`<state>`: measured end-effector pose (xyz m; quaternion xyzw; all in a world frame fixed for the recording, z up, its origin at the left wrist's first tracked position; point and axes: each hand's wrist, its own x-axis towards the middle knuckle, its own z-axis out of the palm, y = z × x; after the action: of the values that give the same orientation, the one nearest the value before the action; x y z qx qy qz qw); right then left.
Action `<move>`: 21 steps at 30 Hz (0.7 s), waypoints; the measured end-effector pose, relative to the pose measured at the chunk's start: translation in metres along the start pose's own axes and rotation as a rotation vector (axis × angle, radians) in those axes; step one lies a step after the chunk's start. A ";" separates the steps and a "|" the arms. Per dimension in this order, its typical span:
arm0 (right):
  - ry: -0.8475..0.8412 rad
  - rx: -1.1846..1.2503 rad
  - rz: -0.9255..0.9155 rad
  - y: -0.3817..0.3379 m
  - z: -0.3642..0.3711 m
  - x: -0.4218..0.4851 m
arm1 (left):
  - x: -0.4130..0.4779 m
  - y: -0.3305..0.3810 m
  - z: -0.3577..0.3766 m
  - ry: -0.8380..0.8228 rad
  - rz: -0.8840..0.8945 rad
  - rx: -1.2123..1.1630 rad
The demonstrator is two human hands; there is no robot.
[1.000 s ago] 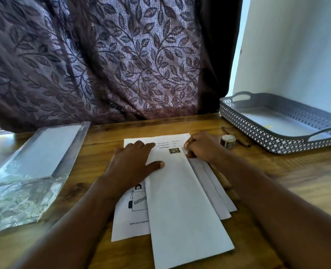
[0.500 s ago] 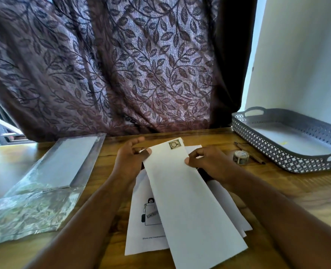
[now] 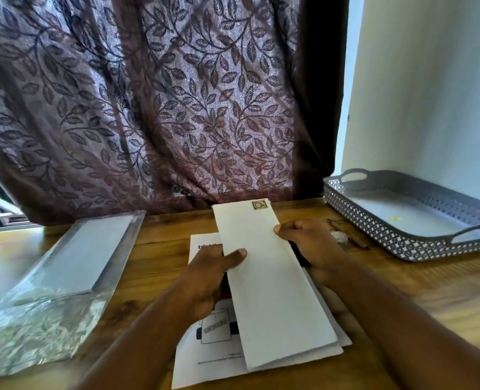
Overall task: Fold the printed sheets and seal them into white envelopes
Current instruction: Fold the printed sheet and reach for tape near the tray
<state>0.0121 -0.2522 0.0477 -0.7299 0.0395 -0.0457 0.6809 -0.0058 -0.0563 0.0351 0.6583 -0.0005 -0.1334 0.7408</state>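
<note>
A long white envelope (image 3: 272, 282) with a small stamp (image 3: 259, 204) at its far corner is lifted off the wooden table (image 3: 160, 249). My left hand (image 3: 207, 280) grips its left edge, thumb on top. My right hand (image 3: 309, 246) pinches its right edge. Under it lie a printed sheet (image 3: 205, 353) with black drawings and text, and further white envelopes (image 3: 326, 350) poking out at the near right.
A clear plastic pack of white envelopes (image 3: 72, 266) lies at the left. A grey perforated tray (image 3: 419, 218) stands at the right, with a tape roll (image 3: 339, 237) and a pen (image 3: 348, 235) beside it. A leaf-patterned curtain (image 3: 154, 102) hangs behind the table.
Both hands went from pressing the envelope flat on the sheet to lifting it. Its far end has risen and the left hand slid down its left edge.
</note>
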 end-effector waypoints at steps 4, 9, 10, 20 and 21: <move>-0.155 -0.086 0.053 -0.005 -0.008 -0.024 | -0.002 0.003 -0.003 0.098 0.070 -0.079; -0.270 -0.212 0.147 0.001 -0.020 -0.060 | -0.002 0.006 -0.007 0.196 0.124 -0.139; -0.263 -0.158 0.157 0.003 -0.024 -0.064 | -0.001 0.006 -0.006 0.197 0.124 -0.145; 0.134 -0.084 -0.047 -0.006 -0.101 -0.064 | -0.021 0.004 0.043 -0.148 0.080 -0.032; 0.183 -0.052 -0.077 -0.011 -0.116 -0.062 | -0.022 0.003 0.050 -0.189 0.076 0.009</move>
<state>-0.0637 -0.3589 0.0658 -0.7412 0.0744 -0.1374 0.6529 -0.0356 -0.1008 0.0483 0.6455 -0.0958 -0.1668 0.7391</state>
